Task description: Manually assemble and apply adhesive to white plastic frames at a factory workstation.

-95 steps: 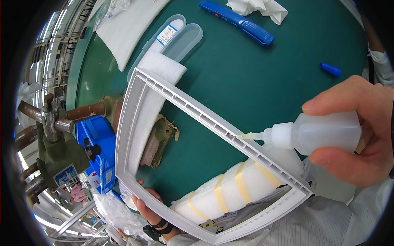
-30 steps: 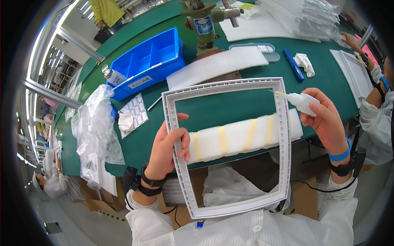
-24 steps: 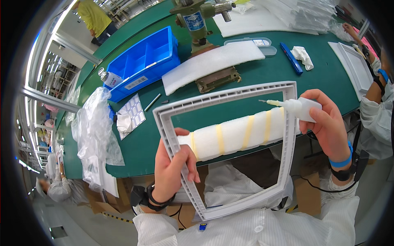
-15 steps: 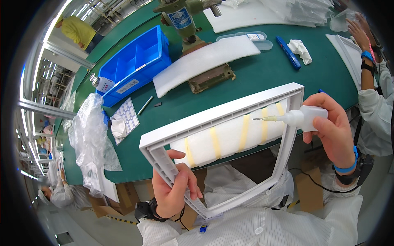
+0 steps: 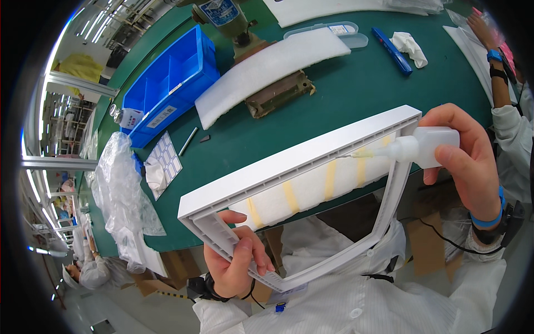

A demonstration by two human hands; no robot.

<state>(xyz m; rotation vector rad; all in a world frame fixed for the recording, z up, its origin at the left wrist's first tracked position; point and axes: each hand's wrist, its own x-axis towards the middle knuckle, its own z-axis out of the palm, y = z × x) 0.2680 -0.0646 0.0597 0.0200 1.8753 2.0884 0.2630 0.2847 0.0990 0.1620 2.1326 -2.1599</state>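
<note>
A white rectangular plastic frame point(image 5: 300, 157) is held up tilted over the near table edge. My left hand point(image 5: 236, 256) is closed around its left side, thumb on the inner face. My right hand point(image 5: 467, 156) grips a white squeeze bottle point(image 5: 436, 146) with a thin needle tip, pointing left. The needle lies along the ribbed channel of the frame's upper side. Some fingers of the right hand are behind the bottle and frame corner. Through the frame opening shows a white foam pad point(image 5: 308, 195) with yellow tape strips, lying at the table's edge.
Farther back on the green table point(image 5: 356, 89) are a blue divided bin point(image 5: 167, 83), a curved white foam strip point(image 5: 272, 72) by a metal press point(image 5: 239, 33), a blue marker point(image 5: 392, 51) and crumpled tissue point(image 5: 410, 49). Plastic bags point(image 5: 122, 195) lie left. A co-worker's arm point(image 5: 495, 72) is at right.
The frame has shifted slightly, its left corner going left and lower. My right hand has moved right with the bottle, and the needle tip now sits closer to the frame's upper channel.
</note>
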